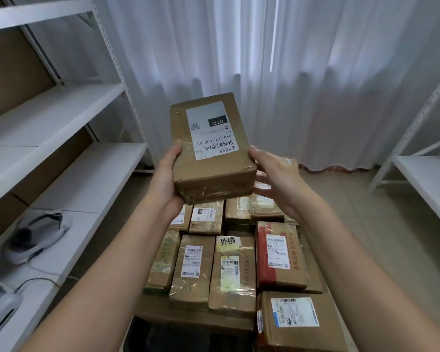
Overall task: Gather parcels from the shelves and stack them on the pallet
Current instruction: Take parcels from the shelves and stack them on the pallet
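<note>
White metal shelving with slotted uprights fills the nine o'clock side, its flat boards carrying a grey-and-white shoe-shaped object and, at seven o'clock, a pale device with a cord; a second white rack edges in at three o'clock. Sheer white curtains hang in soft vertical folds across twelve o'clock, reaching down to beige floor tiles. At six o'clock, a stack of brown cardboard parcels lies packed side by side, each wrapped in glossy clear tape and bearing white printed labels; one is crossed by red tape, and another carries a yellow tag. Whatever supports the stack is hidden beneath it. Above this pile, near the centre, the held parcel is a flat rectangular box of creased brown card, taped shiny, with a white label facing the camera upside down, showing a barcode and a black "010" block. The left hand grasps its left edge and underside, thumb on top; the right hand wraps its fingers around the right edge.
</note>
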Action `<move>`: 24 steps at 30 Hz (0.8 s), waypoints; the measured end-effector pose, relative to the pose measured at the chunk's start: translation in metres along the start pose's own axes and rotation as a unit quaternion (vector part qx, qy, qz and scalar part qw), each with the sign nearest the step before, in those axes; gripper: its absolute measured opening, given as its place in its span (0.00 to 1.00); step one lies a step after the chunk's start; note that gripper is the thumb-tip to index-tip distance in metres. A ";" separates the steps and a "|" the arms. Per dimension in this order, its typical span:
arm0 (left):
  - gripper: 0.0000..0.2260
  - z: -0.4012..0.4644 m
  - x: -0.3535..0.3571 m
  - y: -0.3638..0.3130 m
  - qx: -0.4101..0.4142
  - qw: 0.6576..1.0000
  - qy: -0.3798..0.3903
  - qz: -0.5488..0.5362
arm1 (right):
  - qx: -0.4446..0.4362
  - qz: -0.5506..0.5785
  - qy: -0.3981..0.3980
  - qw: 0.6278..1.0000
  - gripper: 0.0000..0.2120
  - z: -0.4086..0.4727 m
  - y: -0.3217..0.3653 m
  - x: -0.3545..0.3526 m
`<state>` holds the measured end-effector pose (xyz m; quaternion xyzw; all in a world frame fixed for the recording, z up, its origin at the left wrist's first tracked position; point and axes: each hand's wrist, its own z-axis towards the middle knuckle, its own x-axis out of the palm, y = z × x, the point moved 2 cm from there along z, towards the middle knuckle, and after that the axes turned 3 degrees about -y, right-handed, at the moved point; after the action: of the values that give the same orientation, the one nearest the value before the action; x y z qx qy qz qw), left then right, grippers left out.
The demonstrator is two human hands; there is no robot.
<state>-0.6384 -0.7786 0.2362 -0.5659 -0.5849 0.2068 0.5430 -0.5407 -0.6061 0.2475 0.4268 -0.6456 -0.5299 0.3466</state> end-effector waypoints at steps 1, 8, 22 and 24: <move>0.20 0.004 -0.001 0.003 -0.009 1.000 -0.002 0.002 | 0.006 -0.005 0.006 1.000 0.19 0.004 -0.003 0.000; 0.21 0.023 -0.015 0.024 -0.053 0.997 -0.050 0.034 | 0.069 -0.001 0.041 0.997 0.11 0.032 -0.028 0.003; 0.20 0.070 -0.067 0.074 -0.169 0.979 -0.093 0.063 | 0.175 -0.094 0.030 0.980 0.21 0.065 -0.087 0.032; 0.18 0.078 -0.073 0.082 -0.198 0.974 -0.084 0.073 | 0.188 -0.115 0.013 0.975 0.18 0.067 -0.094 0.037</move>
<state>-0.6873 -0.7917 0.1117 -0.6840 -0.6145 0.1731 0.3529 -0.5982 -0.6213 0.1415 0.5627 -0.6757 -0.4299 0.2051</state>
